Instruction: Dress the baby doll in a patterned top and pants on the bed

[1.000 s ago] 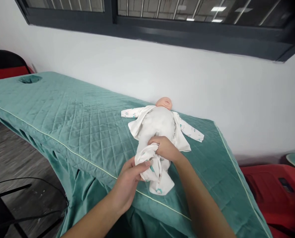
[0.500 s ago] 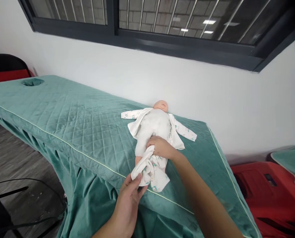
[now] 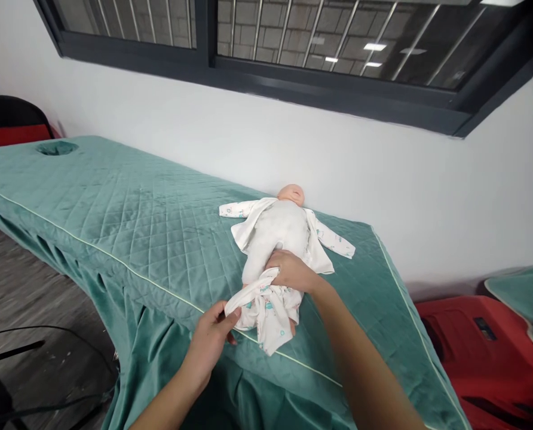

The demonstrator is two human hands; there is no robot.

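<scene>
A baby doll (image 3: 281,224) with a white soft body lies on its back on the green quilted bed, head toward the wall. An open white printed top (image 3: 319,242) spreads under it, its sleeves out to both sides. White printed pants (image 3: 270,316) are bunched round the doll's lower legs. My left hand (image 3: 217,328) pinches the left end of their waistband. My right hand (image 3: 288,270) is at the doll's legs, closed on the waistband's other side, its fingertips partly hidden.
The green bed (image 3: 150,203) runs along a white wall below a barred window, with a face hole (image 3: 57,147) at its far left. A red chair (image 3: 486,352) stands at the right. Black legs and a cable are on the lower-left floor.
My left hand has moved left and slightly up, drawing the waistband out wider. The doll's left-side foot is now covered by cloth. My right hand has barely moved.
</scene>
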